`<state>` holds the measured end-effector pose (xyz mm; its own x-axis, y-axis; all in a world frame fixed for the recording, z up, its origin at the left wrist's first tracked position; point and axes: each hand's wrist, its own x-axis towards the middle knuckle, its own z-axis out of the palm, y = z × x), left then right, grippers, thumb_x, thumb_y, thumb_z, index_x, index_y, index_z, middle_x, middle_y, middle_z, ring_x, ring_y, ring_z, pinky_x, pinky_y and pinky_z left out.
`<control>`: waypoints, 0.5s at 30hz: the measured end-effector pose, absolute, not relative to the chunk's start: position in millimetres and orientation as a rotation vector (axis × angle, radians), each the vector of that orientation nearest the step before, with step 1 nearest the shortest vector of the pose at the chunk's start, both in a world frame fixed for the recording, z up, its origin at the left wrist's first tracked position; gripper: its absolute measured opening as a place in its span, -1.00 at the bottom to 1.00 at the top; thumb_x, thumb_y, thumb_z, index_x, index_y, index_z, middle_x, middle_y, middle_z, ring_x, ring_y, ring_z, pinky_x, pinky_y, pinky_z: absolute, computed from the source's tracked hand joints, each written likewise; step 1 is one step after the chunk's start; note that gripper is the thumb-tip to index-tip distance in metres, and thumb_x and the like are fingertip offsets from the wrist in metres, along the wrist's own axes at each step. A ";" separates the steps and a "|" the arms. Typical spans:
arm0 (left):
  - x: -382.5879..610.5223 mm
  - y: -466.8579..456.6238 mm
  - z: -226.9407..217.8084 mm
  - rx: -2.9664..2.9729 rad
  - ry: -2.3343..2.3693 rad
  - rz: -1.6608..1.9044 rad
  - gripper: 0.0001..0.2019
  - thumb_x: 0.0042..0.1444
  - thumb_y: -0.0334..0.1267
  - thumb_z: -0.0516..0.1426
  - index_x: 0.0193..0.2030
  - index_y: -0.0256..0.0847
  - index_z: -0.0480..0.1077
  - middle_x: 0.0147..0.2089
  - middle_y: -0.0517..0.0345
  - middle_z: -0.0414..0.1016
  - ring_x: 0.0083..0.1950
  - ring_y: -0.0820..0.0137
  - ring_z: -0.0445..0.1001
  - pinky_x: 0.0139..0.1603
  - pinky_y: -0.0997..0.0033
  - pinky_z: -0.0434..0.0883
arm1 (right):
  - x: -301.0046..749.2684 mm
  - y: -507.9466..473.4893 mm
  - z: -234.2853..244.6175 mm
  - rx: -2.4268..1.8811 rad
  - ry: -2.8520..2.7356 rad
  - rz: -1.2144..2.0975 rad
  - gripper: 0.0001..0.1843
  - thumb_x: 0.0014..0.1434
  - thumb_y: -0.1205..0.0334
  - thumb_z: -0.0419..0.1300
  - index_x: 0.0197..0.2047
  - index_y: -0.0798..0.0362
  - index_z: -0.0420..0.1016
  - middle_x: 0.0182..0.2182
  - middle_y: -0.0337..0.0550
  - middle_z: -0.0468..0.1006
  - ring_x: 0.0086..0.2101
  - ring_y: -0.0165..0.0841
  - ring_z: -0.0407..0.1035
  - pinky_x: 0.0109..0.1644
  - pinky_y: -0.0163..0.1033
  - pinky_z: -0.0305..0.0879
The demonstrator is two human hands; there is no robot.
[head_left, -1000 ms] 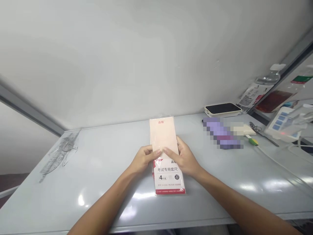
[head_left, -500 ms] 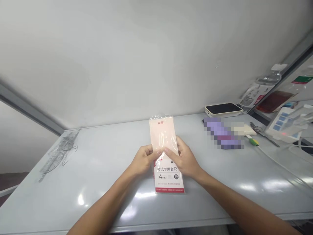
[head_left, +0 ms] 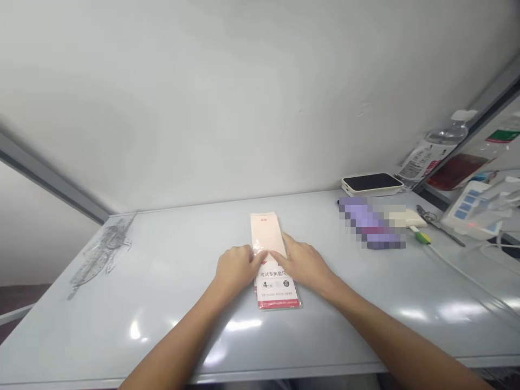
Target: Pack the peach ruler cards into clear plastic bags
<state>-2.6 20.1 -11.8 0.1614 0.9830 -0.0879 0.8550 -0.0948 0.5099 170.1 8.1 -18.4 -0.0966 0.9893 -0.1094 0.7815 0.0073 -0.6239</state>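
Note:
A flat clear packet with a pale pink card and a red and white printed label lies on the grey table in front of me. My left hand pinches the packet's left edge near its middle, fingers curled. My right hand grips the right side, thumb and forefinger pressed on the pink card. The lower label shows between my wrists.
A phone lies at the back right by a plastic bottle. A blurred purple patch, a small yellow-green item, a cable and a white device crowd the right side. A wall rises behind the table.
Both hands have lowered the packet from a raised, tilted hold down flat onto the table. My hold on it has stayed the same.

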 end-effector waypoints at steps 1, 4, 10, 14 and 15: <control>-2.4 19.9 -11.7 2.004 1.737 0.390 -0.52 0.02 0.15 -0.03 -0.69 -0.19 0.13 -0.66 0.16 0.25 -0.65 0.46 0.11 -0.55 0.43 -0.04 | 169.9 8.3 -18.1 -1.842 -1.957 0.762 -0.59 0.15 -0.05 0.00 -0.01 -0.04 0.31 -0.44 -0.13 0.51 -0.44 -0.23 0.39 -0.43 -0.24 0.12; -5.4 22.1 -8.2 1.980 1.737 0.390 -0.49 0.02 0.19 -0.06 -0.69 -0.19 0.13 -0.66 0.14 0.25 -0.63 0.44 0.15 -0.53 0.42 0.00 | 171.8 10.2 -16.0 -1.892 -2.029 0.689 -0.60 0.18 -0.08 -0.08 -0.10 -0.02 0.35 -0.42 -0.09 0.50 -0.45 -0.23 0.37 -0.43 -0.22 0.13; -21.1 36.2 -2.5 2.164 2.035 0.428 -0.46 0.11 0.16 -0.19 -0.18 -0.23 0.37 -0.17 -0.11 0.46 -0.06 0.12 0.35 -0.17 0.23 0.26 | 192.9 21.7 -19.9 -2.039 -2.027 0.209 -0.40 0.19 -0.11 -0.12 0.11 0.15 0.24 -0.04 0.20 0.38 0.01 -0.01 0.20 -0.02 0.03 0.12; -24.7 41.3 -14.7 2.053 2.228 0.069 -0.28 0.13 0.15 -0.25 0.27 -0.38 0.02 0.32 -0.29 -0.04 0.33 -0.05 -0.14 0.14 -0.15 0.02 | 205.5 28.5 -36.4 -2.297 -1.943 0.368 -0.15 0.15 -0.23 -0.19 0.27 0.28 -0.03 0.26 0.29 -0.06 0.23 0.14 -0.26 0.13 0.24 -0.15; -24.6 41.7 -18.0 2.002 2.239 -0.030 -0.26 0.14 0.15 -0.28 0.30 -0.39 -0.05 0.35 -0.31 -0.15 0.35 -0.08 -0.22 0.15 -0.23 -0.04 | 207.1 29.3 -40.0 -2.332 -1.933 0.403 -0.13 0.14 -0.25 -0.20 0.28 0.29 -0.05 0.27 0.28 -0.11 0.23 0.15 -0.30 0.14 0.27 -0.19</control>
